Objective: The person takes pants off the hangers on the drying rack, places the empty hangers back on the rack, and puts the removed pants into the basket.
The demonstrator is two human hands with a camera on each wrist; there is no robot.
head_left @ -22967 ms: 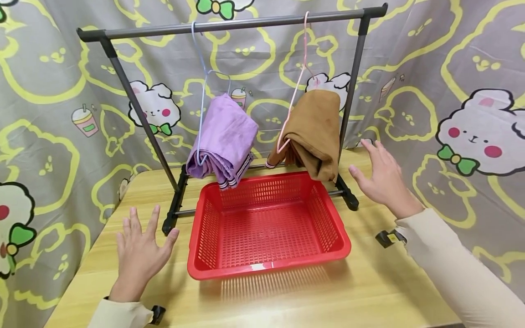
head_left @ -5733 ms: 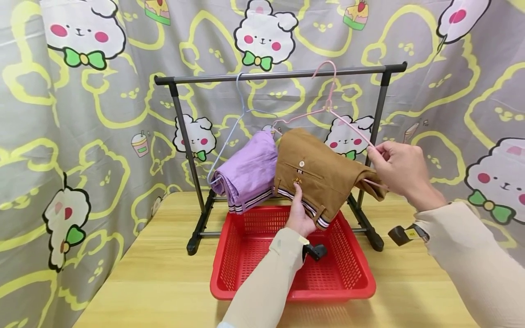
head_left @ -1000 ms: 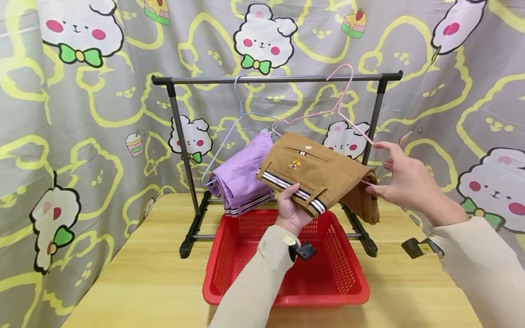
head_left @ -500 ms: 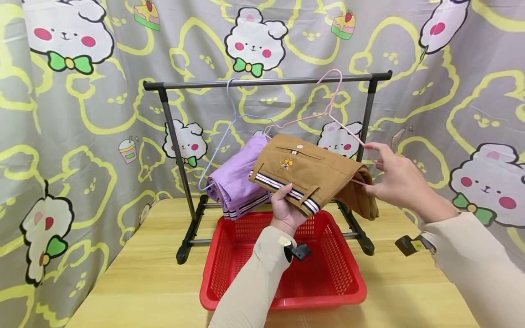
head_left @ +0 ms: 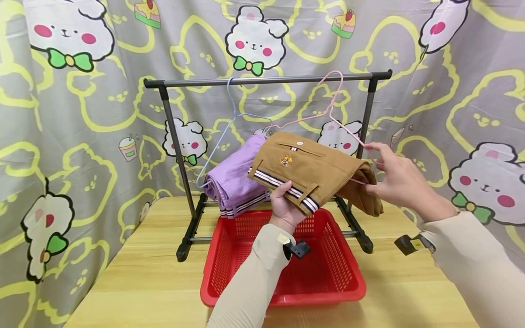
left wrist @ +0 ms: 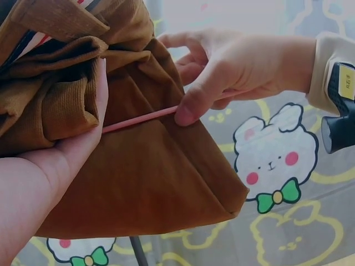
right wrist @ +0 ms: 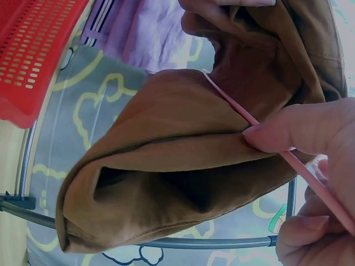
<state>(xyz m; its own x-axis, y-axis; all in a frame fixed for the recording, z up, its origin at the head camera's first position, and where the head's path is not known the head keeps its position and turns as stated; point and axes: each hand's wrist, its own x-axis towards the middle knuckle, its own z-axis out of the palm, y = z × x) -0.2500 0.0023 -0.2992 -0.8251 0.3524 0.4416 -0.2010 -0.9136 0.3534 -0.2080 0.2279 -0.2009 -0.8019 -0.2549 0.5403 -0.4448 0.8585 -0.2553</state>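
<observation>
Brown trousers (head_left: pixel 303 159) with a striped waistband lie folded over the lower bar of a pink clothes hanger (head_left: pixel 331 105). At the waistband my left hand (head_left: pixel 284 212) grips the trousers, thumb on top. My right hand (head_left: pixel 404 182) holds the hanger's right end; in the right wrist view its thumb presses against the pink bar (right wrist: pixel 238 108). The hanger's hook is at rail height; whether it bears on the rail I cannot tell. In the left wrist view the trousers' folded cloth (left wrist: pixel 144 183) hangs below the bar. Part of the left fingers is hidden under the cloth.
A grey clothes rack (head_left: pixel 197 83) stands behind. Purple trousers (head_left: pixel 235 175) hang on its left from a blue hanger (head_left: pixel 217 148). A red perforated basket (head_left: pixel 207 278) sits on the wooden table (head_left: pixel 135 273) below my hands. A patterned curtain (head_left: pixel 156 36) encloses the table.
Both hands were spread and holding nothing at first, with the brown trousers hanging; they have since taken hold of trousers and hanger. The waistband has been tilted up. Over the last half second, almost nothing moved.
</observation>
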